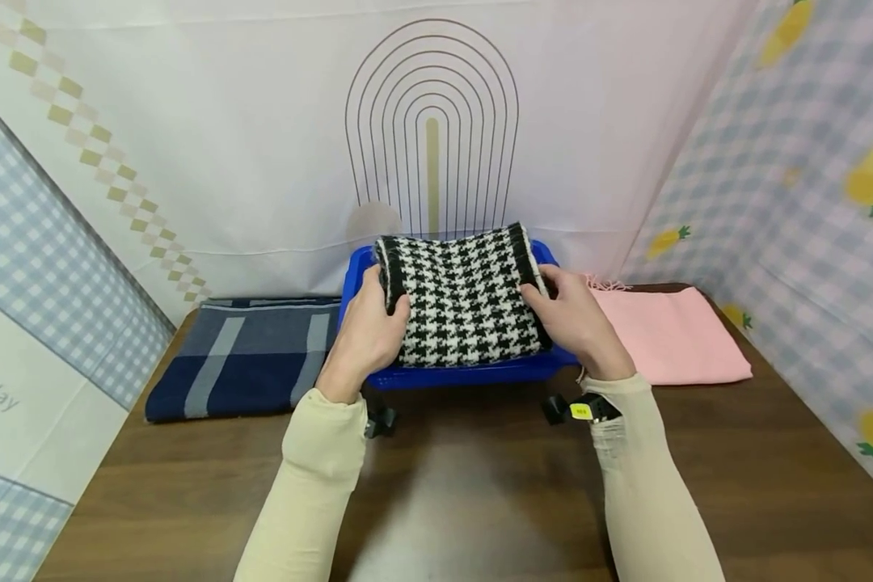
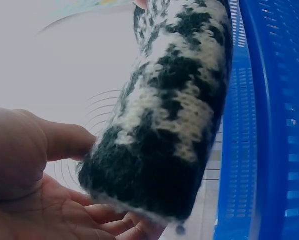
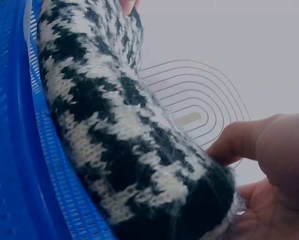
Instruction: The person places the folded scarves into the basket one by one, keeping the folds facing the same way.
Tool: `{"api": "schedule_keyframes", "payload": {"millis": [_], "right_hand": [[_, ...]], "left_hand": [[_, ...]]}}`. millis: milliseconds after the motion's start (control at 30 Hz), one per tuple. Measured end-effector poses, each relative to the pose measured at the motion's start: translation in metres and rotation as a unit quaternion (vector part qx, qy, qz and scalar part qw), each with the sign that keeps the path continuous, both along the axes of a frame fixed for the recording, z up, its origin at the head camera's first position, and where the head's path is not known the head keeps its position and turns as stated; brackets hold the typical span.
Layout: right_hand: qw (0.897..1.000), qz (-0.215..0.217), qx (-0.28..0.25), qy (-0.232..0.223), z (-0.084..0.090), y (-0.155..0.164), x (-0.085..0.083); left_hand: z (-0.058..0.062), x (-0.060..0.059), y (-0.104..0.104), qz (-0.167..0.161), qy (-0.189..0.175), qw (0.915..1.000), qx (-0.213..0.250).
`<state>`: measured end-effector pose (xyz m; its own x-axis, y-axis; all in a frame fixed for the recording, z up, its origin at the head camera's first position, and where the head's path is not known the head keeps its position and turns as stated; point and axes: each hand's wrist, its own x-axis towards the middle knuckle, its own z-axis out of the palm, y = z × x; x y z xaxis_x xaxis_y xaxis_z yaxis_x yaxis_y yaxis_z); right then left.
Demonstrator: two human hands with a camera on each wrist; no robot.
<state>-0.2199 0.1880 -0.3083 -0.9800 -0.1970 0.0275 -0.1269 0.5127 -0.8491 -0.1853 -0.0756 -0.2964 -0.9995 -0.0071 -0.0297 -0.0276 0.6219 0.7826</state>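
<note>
A folded black-and-white houndstooth knit scarf (image 1: 469, 299) is over the blue plastic basket (image 1: 473, 375), covering most of its inside. My left hand (image 1: 369, 327) grips the scarf's left edge, thumb on top and fingers underneath. At the opposite edge my right hand (image 1: 571, 311) holds it the same way. In the left wrist view, the scarf's thick folded end (image 2: 149, 165) lies between thumb and fingers, beside the perforated basket wall (image 2: 284, 125). The right wrist view shows the other end (image 3: 189, 200) pinched by the right thumb and fingers.
Left of the basket lies a folded navy and grey-blue plaid cloth (image 1: 243, 356). To the right is a folded pink fringed cloth (image 1: 672, 335). Both rest on the brown wooden table (image 1: 451, 501). Patterned curtains (image 1: 262, 121) hang behind and at both sides.
</note>
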Motion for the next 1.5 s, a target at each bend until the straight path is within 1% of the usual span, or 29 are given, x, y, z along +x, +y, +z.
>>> {"api": "schedule_keyframes", "payload": {"millis": [67, 267, 433, 533, 700, 800, 900, 1000, 1133, 1267, 1367, 1500], "right_hand": [[1.000, -0.001, -0.001, 0.002, -0.002, 0.000, 0.000], [0.999, -0.012, -0.027, 0.020, -0.006, -0.001, -0.001], [0.998, -0.015, -0.057, 0.035, -0.012, -0.001, -0.001], [0.997, -0.012, -0.067, 0.046, -0.015, -0.001, -0.002], [0.995, -0.001, -0.077, 0.056, -0.020, 0.001, -0.006], [0.995, 0.010, -0.080, 0.052, -0.023, 0.003, -0.007], [0.995, 0.020, -0.082, 0.047, -0.026, 0.003, -0.009], [0.995, 0.019, -0.082, 0.047, -0.029, 0.003, -0.011], [0.995, 0.003, -0.085, 0.045, -0.034, 0.000, -0.013], [0.995, -0.010, -0.089, 0.041, -0.037, -0.002, -0.015], [0.996, -0.015, -0.079, 0.050, -0.039, -0.003, -0.016], [0.997, -0.007, -0.050, 0.065, -0.043, -0.004, -0.016]], "left_hand": [[-0.002, 0.001, 0.000, 0.002, 0.002, 1.0000, 0.001], [-0.007, 0.002, 0.003, 0.009, 0.008, 0.9996, 0.027], [-0.013, 0.004, 0.003, 0.021, 0.029, 0.9987, 0.035], [-0.017, 0.004, 0.003, 0.026, 0.042, 0.9977, 0.046], [-0.024, -0.002, 0.004, 0.018, 0.071, 0.9944, 0.075], [-0.029, -0.004, 0.004, 0.004, 0.089, 0.9935, 0.070], [-0.032, -0.004, 0.005, -0.005, 0.096, 0.9936, 0.059], [-0.036, -0.006, 0.004, -0.011, 0.094, 0.9938, 0.058], [-0.039, -0.009, 0.003, -0.023, 0.081, 0.9947, 0.059], [-0.041, -0.011, 0.003, -0.039, 0.066, 0.9961, 0.044], [-0.043, -0.012, 0.003, -0.050, 0.056, 0.9968, 0.026], [-0.044, -0.013, 0.002, -0.067, 0.048, 0.9966, 0.005]]}}
